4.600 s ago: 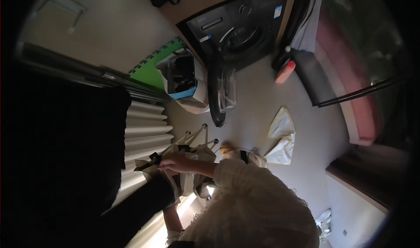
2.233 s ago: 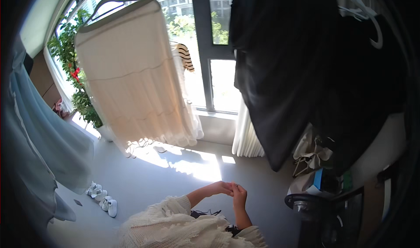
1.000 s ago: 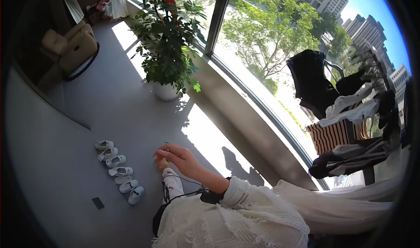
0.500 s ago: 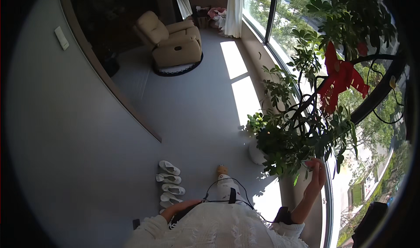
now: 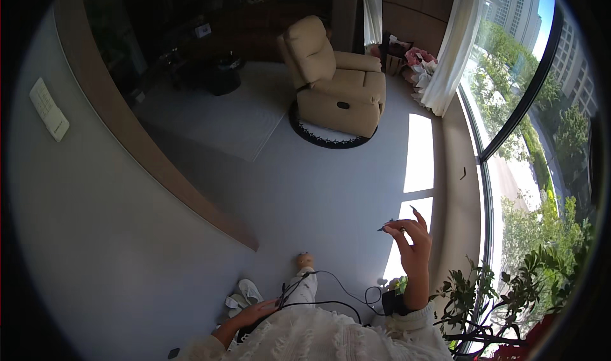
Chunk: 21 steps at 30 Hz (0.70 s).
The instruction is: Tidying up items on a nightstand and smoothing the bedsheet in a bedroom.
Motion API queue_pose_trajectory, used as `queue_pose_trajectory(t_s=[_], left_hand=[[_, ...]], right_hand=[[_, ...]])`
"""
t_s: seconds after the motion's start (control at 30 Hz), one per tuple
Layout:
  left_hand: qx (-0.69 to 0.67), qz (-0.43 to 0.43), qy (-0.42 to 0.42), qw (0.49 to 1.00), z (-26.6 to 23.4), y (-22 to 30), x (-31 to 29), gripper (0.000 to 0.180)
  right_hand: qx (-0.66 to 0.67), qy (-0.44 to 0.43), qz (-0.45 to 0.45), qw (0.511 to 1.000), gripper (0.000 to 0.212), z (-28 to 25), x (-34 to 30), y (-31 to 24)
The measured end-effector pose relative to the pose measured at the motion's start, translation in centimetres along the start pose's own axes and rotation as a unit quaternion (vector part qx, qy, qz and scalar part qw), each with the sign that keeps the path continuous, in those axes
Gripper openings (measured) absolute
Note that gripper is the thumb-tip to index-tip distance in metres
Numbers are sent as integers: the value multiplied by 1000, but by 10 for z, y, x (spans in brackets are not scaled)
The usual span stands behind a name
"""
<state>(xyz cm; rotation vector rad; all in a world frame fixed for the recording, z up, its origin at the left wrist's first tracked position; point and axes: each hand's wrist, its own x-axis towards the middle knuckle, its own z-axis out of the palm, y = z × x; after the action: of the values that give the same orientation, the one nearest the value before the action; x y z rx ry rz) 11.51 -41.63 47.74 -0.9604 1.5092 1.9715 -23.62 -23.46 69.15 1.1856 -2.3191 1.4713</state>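
My right hand (image 5: pixel 414 239) is raised ahead of me on the right, over the sunlit floor. Its thumb and index finger are pinched together, with a small dark pointed piece at their tips, too small to name. Another dark tip shows at a raised finger. My left hand (image 5: pixel 256 312) lies at my waist on the left, its fingers stretched out beside a black cable (image 5: pixel 284 292). What is under its palm is mostly hidden. A leafy potted plant (image 5: pixel 490 291) stands at the lower right, below and right of my right hand, with something red among its branches.
A beige recliner (image 5: pixel 340 84) sits ahead on a round dark-edged mat (image 5: pixel 334 138). White shoes (image 5: pixel 248 292) lie on the floor by my left. A wall edge (image 5: pixel 159 170) runs along the left. At right are a window (image 5: pixel 509 125) and a white curtain (image 5: pixel 455 49).
My right hand has come away from the plant's leaves, with its fingers pinched. My view has swung to the right and forward, so the plant now sits at the lower right. My left hand stays at my waist.
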Motion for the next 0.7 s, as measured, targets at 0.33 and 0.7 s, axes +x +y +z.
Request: queue_pose_trajectory(t_s=[0.33, 0.7], left_hand=[[201, 55, 148, 967, -227, 227, 201, 53], [251, 95, 231, 935, -450, 460, 359, 48]], right_hand=[[-10, -36, 36, 999, 14, 171, 286, 117], [-143, -94, 27, 985, 15, 408, 585, 246]])
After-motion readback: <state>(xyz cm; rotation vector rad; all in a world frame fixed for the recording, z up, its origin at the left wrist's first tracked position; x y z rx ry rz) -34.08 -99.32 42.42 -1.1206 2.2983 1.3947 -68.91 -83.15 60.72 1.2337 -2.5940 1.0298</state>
